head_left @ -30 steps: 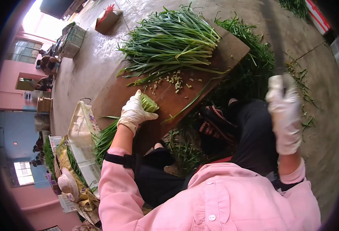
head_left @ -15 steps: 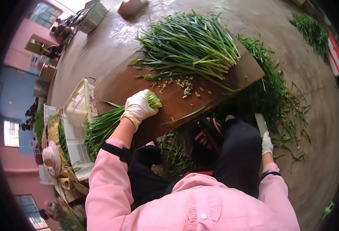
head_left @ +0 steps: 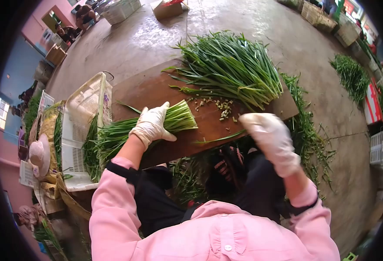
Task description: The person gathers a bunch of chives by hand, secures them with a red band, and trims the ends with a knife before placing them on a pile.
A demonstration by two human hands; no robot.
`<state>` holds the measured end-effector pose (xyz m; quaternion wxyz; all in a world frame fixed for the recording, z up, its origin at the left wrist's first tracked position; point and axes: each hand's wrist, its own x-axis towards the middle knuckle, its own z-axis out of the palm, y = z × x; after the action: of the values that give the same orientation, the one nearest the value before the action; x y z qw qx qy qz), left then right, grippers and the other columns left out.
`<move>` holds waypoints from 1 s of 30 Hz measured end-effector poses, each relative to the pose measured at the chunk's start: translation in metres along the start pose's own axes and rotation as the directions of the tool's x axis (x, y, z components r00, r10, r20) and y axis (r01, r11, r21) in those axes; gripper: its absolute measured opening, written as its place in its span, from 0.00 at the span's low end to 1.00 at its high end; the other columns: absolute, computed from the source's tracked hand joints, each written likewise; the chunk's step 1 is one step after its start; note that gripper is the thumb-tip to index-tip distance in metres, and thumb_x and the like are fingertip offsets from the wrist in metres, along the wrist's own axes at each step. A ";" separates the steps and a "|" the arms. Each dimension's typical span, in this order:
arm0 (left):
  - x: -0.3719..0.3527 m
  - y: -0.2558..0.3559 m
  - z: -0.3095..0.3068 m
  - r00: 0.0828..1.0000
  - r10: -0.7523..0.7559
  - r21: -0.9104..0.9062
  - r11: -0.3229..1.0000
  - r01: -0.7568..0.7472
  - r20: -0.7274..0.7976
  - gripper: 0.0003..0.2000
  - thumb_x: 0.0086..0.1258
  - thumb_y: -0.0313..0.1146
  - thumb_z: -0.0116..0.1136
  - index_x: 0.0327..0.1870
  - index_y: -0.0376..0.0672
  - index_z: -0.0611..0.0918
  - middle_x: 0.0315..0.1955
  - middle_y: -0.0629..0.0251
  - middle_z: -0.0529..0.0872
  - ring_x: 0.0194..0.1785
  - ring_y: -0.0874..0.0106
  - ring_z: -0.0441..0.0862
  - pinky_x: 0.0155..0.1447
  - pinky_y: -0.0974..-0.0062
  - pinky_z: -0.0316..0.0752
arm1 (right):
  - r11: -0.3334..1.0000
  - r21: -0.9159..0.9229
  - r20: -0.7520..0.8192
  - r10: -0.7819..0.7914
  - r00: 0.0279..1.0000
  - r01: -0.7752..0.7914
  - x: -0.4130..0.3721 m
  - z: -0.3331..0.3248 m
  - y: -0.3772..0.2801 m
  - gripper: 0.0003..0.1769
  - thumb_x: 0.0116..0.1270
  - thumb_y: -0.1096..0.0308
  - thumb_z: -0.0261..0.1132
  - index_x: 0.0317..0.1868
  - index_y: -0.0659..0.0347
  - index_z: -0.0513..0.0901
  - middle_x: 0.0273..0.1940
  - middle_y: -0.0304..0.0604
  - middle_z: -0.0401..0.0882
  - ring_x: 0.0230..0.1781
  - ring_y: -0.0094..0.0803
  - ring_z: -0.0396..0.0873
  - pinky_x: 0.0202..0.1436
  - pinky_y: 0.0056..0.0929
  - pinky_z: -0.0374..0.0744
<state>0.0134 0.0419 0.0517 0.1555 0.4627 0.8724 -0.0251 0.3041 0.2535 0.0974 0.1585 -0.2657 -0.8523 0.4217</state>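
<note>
My left hand (head_left: 152,126), in a white glove, lies over a bunch of garlic chives (head_left: 182,116) on the brown board (head_left: 130,93). Its thumb and fingers are spread across the stalks. The cut ends point right, and the leaves run left toward the white crate. My right hand (head_left: 267,137), also gloved, is over the board's front right edge, smeared by motion. No knife shows in it, and its fingers cannot be made out. A larger pile of chives (head_left: 235,69) covers the back of the board. Cut stalk bits (head_left: 223,108) lie in front of it.
A white plastic crate (head_left: 80,108) stands at the board's left. Loose leaves (head_left: 311,143) litter the floor to the right. A pale hat (head_left: 40,152) is at far left. A cardboard box (head_left: 167,9) and another heap of greens (head_left: 350,76) lie farther off.
My right hand has risen from low on the right to the board, and the knife it held is out of sight. My left hand has shifted back and spread, exposing more stalks.
</note>
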 end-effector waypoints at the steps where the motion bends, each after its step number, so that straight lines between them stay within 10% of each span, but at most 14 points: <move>1: -0.001 0.000 0.001 0.999 -0.030 -0.075 0.997 0.032 0.036 0.66 0.34 0.58 0.87 0.79 0.37 0.66 0.63 0.49 0.83 0.68 0.53 0.80 0.78 0.56 0.66 | 0.994 0.086 0.130 0.059 0.990 -0.071 0.018 0.027 -0.013 0.27 0.75 0.45 0.65 0.47 0.66 0.90 0.36 0.54 0.88 0.39 0.46 0.87 0.49 0.43 0.81; 5: -0.002 -0.009 0.015 0.996 0.018 -0.139 0.990 -0.030 -0.088 0.61 0.35 0.51 0.88 0.76 0.36 0.70 0.60 0.47 0.85 0.64 0.50 0.82 0.71 0.63 0.75 | 0.986 0.016 0.297 0.156 0.942 -0.169 0.071 0.128 -0.009 0.43 0.57 0.29 0.75 0.42 0.70 0.87 0.45 0.62 0.87 0.49 0.51 0.86 0.53 0.45 0.81; 8: 0.001 -0.013 0.021 0.995 0.035 -0.111 0.993 -0.046 -0.092 0.58 0.36 0.51 0.87 0.75 0.36 0.72 0.60 0.48 0.85 0.64 0.52 0.83 0.70 0.63 0.75 | 0.977 0.077 0.329 0.163 0.930 -0.198 0.087 0.168 -0.002 0.38 0.60 0.35 0.77 0.44 0.68 0.85 0.45 0.57 0.86 0.46 0.46 0.86 0.51 0.43 0.81; 10: 0.000 -0.010 0.021 0.995 0.028 -0.103 0.994 -0.037 -0.091 0.58 0.36 0.51 0.87 0.74 0.36 0.72 0.60 0.49 0.85 0.64 0.52 0.83 0.70 0.62 0.75 | 0.719 0.656 0.288 0.042 0.957 -0.229 0.089 0.192 0.019 0.27 0.67 0.46 0.76 0.45 0.65 0.83 0.41 0.49 0.86 0.40 0.38 0.83 0.45 0.39 0.80; 13: -0.002 -0.013 0.027 0.991 0.041 -0.075 0.996 -0.051 -0.125 0.58 0.37 0.51 0.87 0.75 0.37 0.72 0.59 0.50 0.85 0.63 0.53 0.83 0.68 0.62 0.76 | 0.698 0.519 0.351 0.352 0.868 -0.493 0.091 0.178 0.036 0.11 0.74 0.61 0.69 0.43 0.61 0.81 0.33 0.35 0.81 0.31 0.21 0.74 0.35 0.25 0.74; 16: -0.005 -0.010 0.028 0.990 0.030 -0.050 0.998 -0.037 -0.135 0.58 0.38 0.52 0.87 0.75 0.36 0.71 0.58 0.51 0.86 0.61 0.55 0.84 0.67 0.62 0.76 | 0.742 0.612 0.099 0.270 0.958 -0.272 0.095 0.166 0.056 0.09 0.79 0.63 0.63 0.43 0.61 0.81 0.31 0.35 0.81 0.28 0.21 0.74 0.33 0.26 0.73; 19: -0.009 -0.004 0.028 0.995 0.002 -0.066 0.998 -0.008 -0.097 0.58 0.40 0.53 0.86 0.76 0.36 0.70 0.58 0.53 0.85 0.63 0.56 0.83 0.70 0.62 0.73 | 0.963 0.035 -0.377 -0.235 0.896 0.267 0.092 0.155 0.042 0.17 0.76 0.63 0.67 0.58 0.65 0.84 0.46 0.44 0.88 0.44 0.35 0.82 0.53 0.34 0.81; 23: -0.031 0.013 0.037 0.989 -0.017 0.066 0.997 0.027 -0.147 0.64 0.40 0.58 0.84 0.80 0.37 0.62 0.68 0.55 0.77 0.72 0.56 0.73 0.79 0.54 0.60 | 0.992 0.076 -0.021 -0.101 0.995 0.102 0.063 0.119 0.003 0.25 0.73 0.58 0.72 0.64 0.64 0.83 0.61 0.51 0.84 0.58 0.45 0.82 0.64 0.39 0.79; 24: -0.041 0.018 0.040 0.981 0.021 0.141 0.990 0.006 -0.190 0.66 0.40 0.59 0.84 0.82 0.37 0.59 0.69 0.53 0.76 0.74 0.53 0.72 0.80 0.52 0.59 | 0.922 -0.237 -0.007 -0.318 0.948 0.307 0.063 0.114 0.003 0.36 0.69 0.48 0.73 0.68 0.65 0.80 0.65 0.57 0.81 0.67 0.52 0.78 0.73 0.43 0.74; 30: -0.094 0.021 0.031 0.973 0.179 0.239 0.961 -0.141 -0.144 0.67 0.45 0.60 0.81 0.84 0.37 0.54 0.78 0.46 0.66 0.81 0.49 0.62 0.85 0.50 0.48 | 0.665 -0.429 0.354 -0.498 0.791 0.611 0.052 0.130 -0.036 0.64 0.52 0.35 0.77 0.78 0.73 0.64 0.76 0.66 0.66 0.80 0.61 0.62 0.83 0.50 0.59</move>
<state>0.0868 -0.0271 0.0521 0.0309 0.5471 0.8332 -0.0738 0.1865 0.1830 0.0515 0.1122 0.0204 -0.9850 0.1298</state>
